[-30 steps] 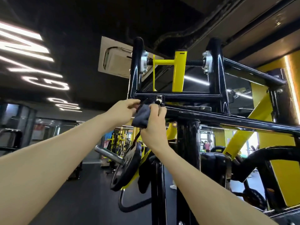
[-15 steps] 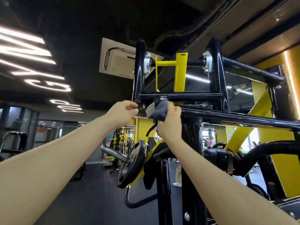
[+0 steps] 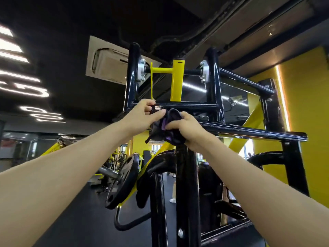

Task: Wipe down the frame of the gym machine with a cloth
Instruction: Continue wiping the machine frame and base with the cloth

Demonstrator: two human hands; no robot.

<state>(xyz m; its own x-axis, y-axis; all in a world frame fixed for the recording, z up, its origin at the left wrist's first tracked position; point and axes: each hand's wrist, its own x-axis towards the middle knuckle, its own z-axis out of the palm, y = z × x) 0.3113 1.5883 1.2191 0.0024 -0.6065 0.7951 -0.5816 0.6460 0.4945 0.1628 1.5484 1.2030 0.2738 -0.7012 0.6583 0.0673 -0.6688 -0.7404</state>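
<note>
Two bare arms reach up toward the top of a black gym machine frame (image 3: 249,130), meeting where its cross tubes join. The right hand (image 3: 188,129) has its fingers and thumb curled round a bunched dark cloth (image 3: 170,122) with a purple lining showing in the folds; the cloth sits against the frame at the near end of the long horizontal bar, just under the short upper crossbar (image 3: 187,105). The left hand (image 3: 144,114) is beside it, touching the cloth's left edge, its fingers curled and pinching a small dark strap with a shiny metal clip (image 3: 156,108) at the end of the crossbar.

Above the hands stand two black uprights with silver bearing plates, and between them hangs a yellow bracket (image 3: 176,79) on a threaded rod. Below, a black weight plate (image 3: 122,179) sits tilted on a steel sleeve to the left of the central post (image 3: 187,193). A square air-conditioning unit (image 3: 106,61) is set into the dark ceiling behind the frame.

Lit white letters (image 3: 26,86) glow on the ceiling at the left; seen at a steep angle and partly cut off, they cannot be read with confidence. No legible label shows on the machine or the plate. Yellow walls and more equipment fill the background.
</note>
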